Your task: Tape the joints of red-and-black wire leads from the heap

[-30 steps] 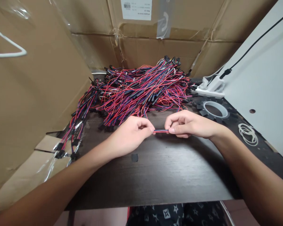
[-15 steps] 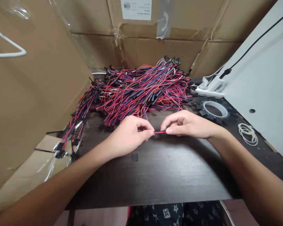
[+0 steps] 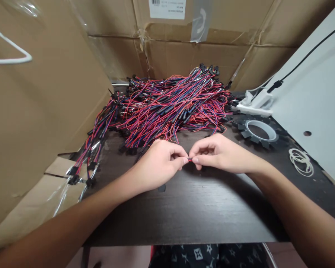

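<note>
Between my hands runs a short stretch of red and dark wire [image 3: 190, 159], pinched at both ends; the rest of it is hidden by my fingers. My left hand [image 3: 165, 162] is closed on it with thumb and forefinger. My right hand [image 3: 213, 153] pinches the same wire from the other side, the fingertips nearly meeting the left ones. Behind them lies a big heap of red and dark wire harnesses [image 3: 173, 104] with black connectors. A small black tape piece [image 3: 162, 188] sticks to the dark table [image 3: 190, 216] below my left hand.
At the right lies a tape roll [image 3: 261, 132] ringed with black tape pieces, near a white power strip [image 3: 255, 109] and a coiled pale cord [image 3: 300, 162]. More harnesses [image 3: 93, 137] hang over the left side. Cardboard [image 3: 58, 93] walls the left and back.
My hands have drawn closer together, so less of the wire shows between them. The camera view has shifted slightly.
</note>
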The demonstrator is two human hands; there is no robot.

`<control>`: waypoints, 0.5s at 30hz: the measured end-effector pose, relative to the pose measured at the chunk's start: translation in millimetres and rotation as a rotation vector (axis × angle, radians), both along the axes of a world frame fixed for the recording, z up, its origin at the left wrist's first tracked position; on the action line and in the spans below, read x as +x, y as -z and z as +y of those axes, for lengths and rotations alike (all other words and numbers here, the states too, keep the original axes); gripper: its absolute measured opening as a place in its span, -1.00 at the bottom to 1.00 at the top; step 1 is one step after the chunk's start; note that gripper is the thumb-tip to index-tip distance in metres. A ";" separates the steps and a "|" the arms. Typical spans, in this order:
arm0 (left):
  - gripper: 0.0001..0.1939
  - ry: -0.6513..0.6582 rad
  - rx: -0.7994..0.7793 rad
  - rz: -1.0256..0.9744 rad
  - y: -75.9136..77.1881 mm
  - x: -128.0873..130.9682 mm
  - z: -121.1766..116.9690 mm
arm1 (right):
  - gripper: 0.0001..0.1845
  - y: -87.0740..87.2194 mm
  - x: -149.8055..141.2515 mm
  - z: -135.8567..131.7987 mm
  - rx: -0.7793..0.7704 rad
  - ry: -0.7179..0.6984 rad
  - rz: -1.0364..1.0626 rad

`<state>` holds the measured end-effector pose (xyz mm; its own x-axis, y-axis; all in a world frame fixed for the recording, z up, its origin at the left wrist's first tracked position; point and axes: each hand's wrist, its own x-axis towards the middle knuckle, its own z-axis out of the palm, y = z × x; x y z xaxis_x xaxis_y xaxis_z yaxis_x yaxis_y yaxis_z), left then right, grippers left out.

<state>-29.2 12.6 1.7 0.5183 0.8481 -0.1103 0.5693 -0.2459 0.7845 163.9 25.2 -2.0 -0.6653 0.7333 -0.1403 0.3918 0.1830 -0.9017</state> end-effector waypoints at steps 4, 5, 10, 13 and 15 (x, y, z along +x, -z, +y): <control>-0.85 -0.044 -0.090 -0.029 3.3 2.7 -2.0 | -0.84 6.5 -1.9 0.6 0.034 -0.005 -0.026; -0.86 -0.068 -0.149 -0.052 3.3 3.3 -1.9 | -0.83 7.1 -1.4 1.1 0.049 -0.008 -0.022; -0.89 -0.145 -0.391 -0.161 0.0 2.4 2.5 | -0.80 4.1 5.4 4.6 0.075 -0.014 -0.048; -0.88 -0.130 -0.419 -0.196 -1.1 -0.3 5.8 | -0.77 1.7 10.8 7.3 0.078 -0.009 -0.072; -0.89 -0.124 -0.433 -0.195 -0.4 -2.3 7.9 | -0.75 0.8 14.4 8.9 0.073 -0.008 -0.077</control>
